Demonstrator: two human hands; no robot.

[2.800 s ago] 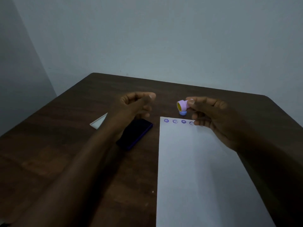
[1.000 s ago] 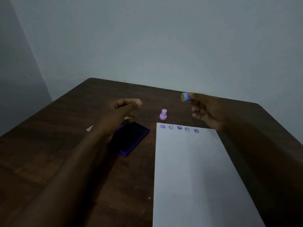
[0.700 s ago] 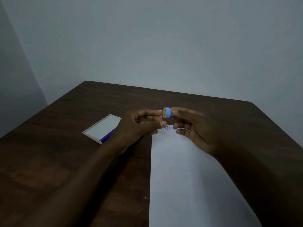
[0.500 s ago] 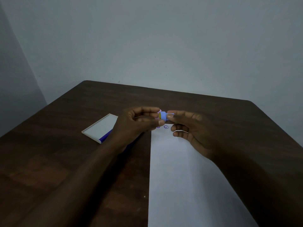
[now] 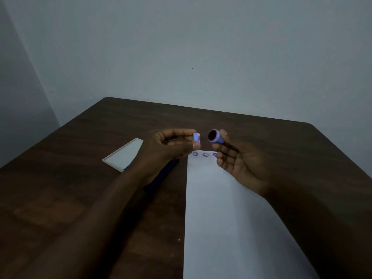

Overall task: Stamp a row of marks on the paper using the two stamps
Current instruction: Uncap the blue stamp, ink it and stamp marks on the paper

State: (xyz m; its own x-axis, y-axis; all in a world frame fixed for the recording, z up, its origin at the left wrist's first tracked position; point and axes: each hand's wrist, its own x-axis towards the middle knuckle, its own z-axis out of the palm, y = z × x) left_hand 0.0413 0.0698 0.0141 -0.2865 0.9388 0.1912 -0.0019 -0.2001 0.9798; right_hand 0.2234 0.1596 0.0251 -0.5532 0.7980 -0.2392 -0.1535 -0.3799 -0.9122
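Observation:
My right hand [image 5: 239, 164] pinches a small blue stamp [image 5: 215, 136] above the top of the white paper [image 5: 221, 218], with its dark inked face turned to the left. Just apart from it, my left hand [image 5: 171, 146] grips a small cap [image 5: 196, 137] between thumb and fingertips. A row of purple round marks [image 5: 205, 154] runs along the paper's top edge; my right hand covers part of the row. The second stamp is not visible.
The dark wooden table [image 5: 70, 198] carries a blue ink pad [image 5: 167, 170], mostly hidden under my left wrist, and its white lid [image 5: 124, 155] lies open further left. A pale wall stands behind the table's far edge.
My hands came together on the blue stamp, then drew apart. The cap came off into my left hand and the stamp's dark face now shows.

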